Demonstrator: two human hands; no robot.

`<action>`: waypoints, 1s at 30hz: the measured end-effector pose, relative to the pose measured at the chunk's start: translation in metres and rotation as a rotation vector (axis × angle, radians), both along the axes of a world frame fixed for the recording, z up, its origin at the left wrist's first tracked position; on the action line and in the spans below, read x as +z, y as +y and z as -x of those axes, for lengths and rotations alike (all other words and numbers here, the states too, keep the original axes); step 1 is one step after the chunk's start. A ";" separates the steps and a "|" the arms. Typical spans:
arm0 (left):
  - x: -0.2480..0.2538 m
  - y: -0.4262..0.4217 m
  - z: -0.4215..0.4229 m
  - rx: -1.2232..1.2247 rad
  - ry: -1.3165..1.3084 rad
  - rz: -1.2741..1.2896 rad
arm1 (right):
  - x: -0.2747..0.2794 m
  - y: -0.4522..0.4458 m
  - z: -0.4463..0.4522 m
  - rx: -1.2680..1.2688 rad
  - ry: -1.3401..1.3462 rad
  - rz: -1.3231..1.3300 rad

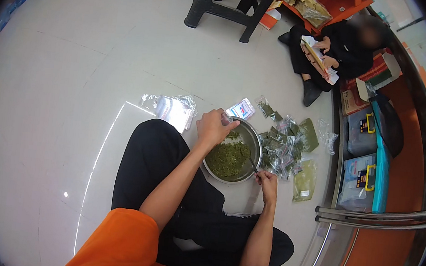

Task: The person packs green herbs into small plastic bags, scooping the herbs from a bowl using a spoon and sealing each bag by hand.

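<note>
A round metal bowl (259, 147) stands on the floor before my crossed legs, partly filled with loose green powder or finely chopped leaf (227, 158). Above its far left rim, my left hand (213, 128) is closed on a small clear plastic bag (227, 118); the hand hides most of the bag. At the bowl's right side, my right hand (268, 184) grips the handle of a spoon (253, 165), whose tip reaches into the green material. Small clear bags of green material (279, 148) lie in a heap right of the bowl.
Flat clear bags (174, 112) lie left of the bowl, and a printed packet (241, 108) beyond it. A larger green bag (304, 181) is at right. Another person (346, 48) sits holding a board. Plastic stools (226, 10), storage boxes (357, 179) and metal rails (370, 217) surround the floor.
</note>
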State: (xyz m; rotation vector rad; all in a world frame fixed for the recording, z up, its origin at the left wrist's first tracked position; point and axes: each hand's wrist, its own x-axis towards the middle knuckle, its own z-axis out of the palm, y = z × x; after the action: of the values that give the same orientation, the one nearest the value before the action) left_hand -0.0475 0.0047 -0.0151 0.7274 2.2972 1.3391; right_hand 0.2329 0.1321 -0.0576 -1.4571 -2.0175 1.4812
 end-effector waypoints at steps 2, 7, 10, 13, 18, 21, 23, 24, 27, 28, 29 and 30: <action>-0.003 0.000 -0.003 -0.043 0.083 -0.019 | -0.004 0.000 0.001 0.019 -0.046 -0.015; 0.009 -0.004 -0.009 -0.213 0.190 0.027 | -0.003 -0.001 0.001 -0.001 -0.034 -0.013; 0.007 -0.002 -0.009 -0.296 0.342 0.107 | 0.005 -0.001 0.003 -0.006 0.000 -0.054; 0.004 -0.001 -0.012 -0.332 0.463 0.061 | 0.026 -0.001 0.004 -0.015 0.085 -0.085; 0.002 0.001 -0.017 -0.470 0.549 0.043 | 0.057 -0.006 0.011 0.038 0.125 -0.139; 0.003 0.001 -0.018 -0.536 0.573 0.061 | 0.061 -0.008 0.012 0.064 0.109 -0.199; 0.005 0.001 -0.019 -0.572 0.606 0.073 | 0.064 -0.010 0.014 0.077 0.076 -0.243; 0.005 0.001 -0.021 -0.586 0.628 0.075 | 0.068 -0.012 0.016 0.082 0.053 -0.262; 0.008 0.003 -0.023 -0.645 0.672 0.119 | 0.067 -0.012 0.018 0.087 -0.010 -0.313; 0.010 0.003 -0.024 -0.668 0.682 0.141 | 0.066 -0.012 0.017 0.087 -0.030 -0.329; 0.009 0.004 -0.026 -0.671 0.712 0.147 | 0.065 -0.012 0.016 0.122 -0.066 -0.403; 0.007 0.005 -0.027 -0.673 0.743 0.154 | 0.070 -0.014 0.017 0.157 -0.101 -0.477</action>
State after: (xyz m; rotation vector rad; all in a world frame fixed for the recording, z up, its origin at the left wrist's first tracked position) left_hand -0.0203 0.0096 -0.0080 1.9666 2.2393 0.6179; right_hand 0.2159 0.1183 0.0119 -1.2153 -2.3783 0.8909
